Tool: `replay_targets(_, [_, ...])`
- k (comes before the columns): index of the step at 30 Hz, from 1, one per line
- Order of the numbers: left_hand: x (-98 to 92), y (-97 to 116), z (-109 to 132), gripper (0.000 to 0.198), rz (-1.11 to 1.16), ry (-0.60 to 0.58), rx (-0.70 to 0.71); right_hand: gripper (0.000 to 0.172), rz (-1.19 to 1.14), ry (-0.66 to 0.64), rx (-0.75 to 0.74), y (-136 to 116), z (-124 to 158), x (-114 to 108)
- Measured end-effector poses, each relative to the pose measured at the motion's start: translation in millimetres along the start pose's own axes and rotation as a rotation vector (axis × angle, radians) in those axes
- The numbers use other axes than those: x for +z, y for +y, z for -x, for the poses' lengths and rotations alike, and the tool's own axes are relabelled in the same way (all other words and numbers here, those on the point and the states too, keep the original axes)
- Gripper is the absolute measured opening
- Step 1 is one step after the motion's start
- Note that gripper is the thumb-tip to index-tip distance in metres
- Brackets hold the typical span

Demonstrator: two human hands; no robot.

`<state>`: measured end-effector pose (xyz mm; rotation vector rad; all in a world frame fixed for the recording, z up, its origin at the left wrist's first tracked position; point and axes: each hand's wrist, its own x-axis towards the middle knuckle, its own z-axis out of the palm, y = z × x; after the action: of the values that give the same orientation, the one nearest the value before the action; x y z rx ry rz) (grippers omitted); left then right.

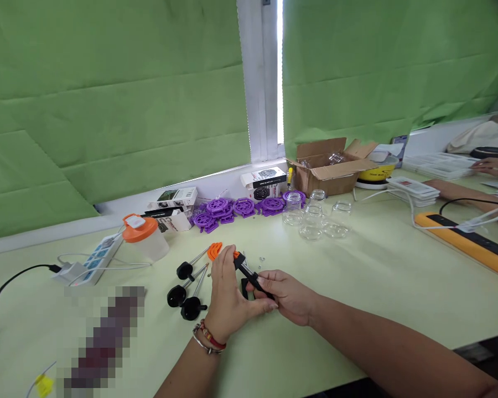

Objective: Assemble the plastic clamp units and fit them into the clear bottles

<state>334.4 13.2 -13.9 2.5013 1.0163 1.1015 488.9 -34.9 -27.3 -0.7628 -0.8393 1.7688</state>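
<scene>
Both of my hands meet over the table, around a black part with an orange tip and metal rods (247,271); its exact kind I cannot make out. My left hand (230,296), with bracelets at the wrist, spans it from the orange end down to the thumb at its lower end. My right hand (288,293) pinches its lower half, and those fingers partly hide it. Left of my hands lie several metal rods with black round knobs (185,271). Orange curved pieces (214,251) rest just beyond my left fingers. Small clear bits (262,260) lie behind the held part.
Purple plastic wheel-like parts (244,207) line the back, beside printed boxes (263,178). Clear jars (311,221) stand near an open carton (332,166). An orange-lidded container (149,237) and power strip (102,257) sit left. Another person's arm (460,190) reaches in at right.
</scene>
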Motion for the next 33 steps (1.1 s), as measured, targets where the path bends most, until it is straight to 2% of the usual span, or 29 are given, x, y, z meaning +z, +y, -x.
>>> replay_targets(6, [0.1,2.0,0.7,0.124,-0.051,-0.003,-0.014,0.040,0.034,0.005,0.033,1.1,-0.1,1.4])
replay_targets(10, [2.0,5.0,1.2,0.117,-0.051,0.017,-0.040,0.040,0.064,0.034,0.012,1.7,-0.4,2.4])
replay_targets(15, [5.0,7.5,2.1,0.111,-0.104,0.019,0.010,0.040,0.068,0.039,0.029,0.8,0.0,4.0])
replay_targets(21, [8.8,6.4,4.1,0.122,-0.155,-0.017,0.004,0.041,0.057,0.026,0.086,-2.3,1.0,3.6])
replay_targets(33, [9.9,5.4,3.4,0.111,-0.084,0.039,-0.007,0.040,0.040,0.026,0.101,-5.6,-0.2,1.4])
